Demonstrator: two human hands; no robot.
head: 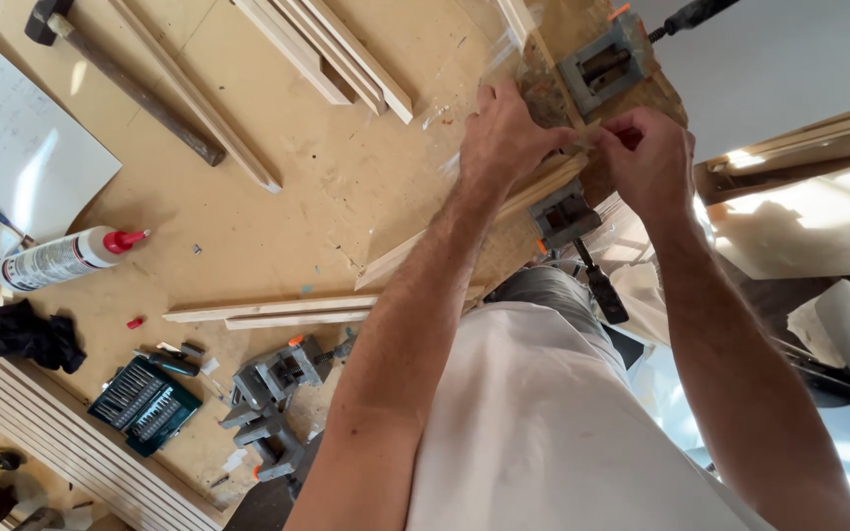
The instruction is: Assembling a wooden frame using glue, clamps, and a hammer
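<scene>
On the table (277,157), at its far right corner, 2 wood strips (543,187) meet between 2 grey corner clamps (607,64); they look light, stiff and easily dented, best gripped along the flat sides near the joint. The left hand (509,133) presses closed over the joint, the right hand (651,157) pinches something small and red. 3 more clamps (273,393) and 1 glue bottle (66,258) lie nearer.

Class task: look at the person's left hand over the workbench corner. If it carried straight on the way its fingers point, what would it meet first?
The left hand points toward the bench corner; it would probably meet the grey metal corner clamp with orange tabs first, though depth is unclear.
</scene>
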